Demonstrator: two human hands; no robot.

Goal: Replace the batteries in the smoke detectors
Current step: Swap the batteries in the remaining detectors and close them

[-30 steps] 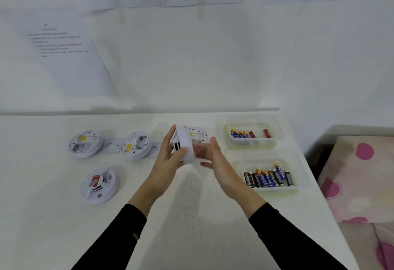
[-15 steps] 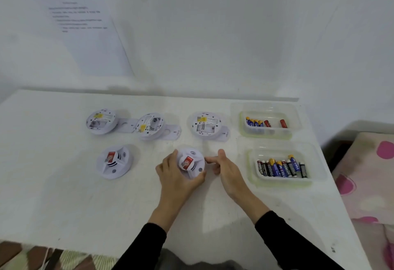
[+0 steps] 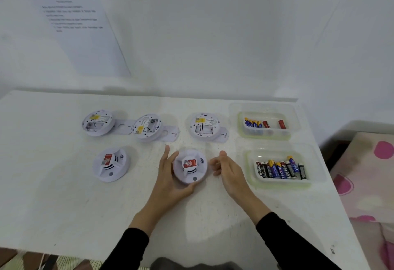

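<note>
Curling my left hand (image 3: 168, 176) round the domed white plastic detector (image 3: 189, 166), I am holding my right hand (image 3: 229, 169) loosely spread beside it.

Table (image 3: 64, 205) against wall. Back row, left to right: back left detector (image 3: 97, 122), back middle detector (image 3: 147, 127), back right detector (image 3: 205, 126). Front row: front left detector (image 3: 110, 164) before the first gap, front right detector (image 3: 190, 166) before the second. Left hand (image 3: 168, 176) cups the front right detector's left and near sides; right hand (image 3: 229, 170) just right of it, apart. At table's right edge, far tray (image 3: 295, 120) behind near tray (image 3: 317, 163), batteries (image 3: 281, 167) in both. Paper sheet (image 3: 81, 31) on wall, behind left.
</note>
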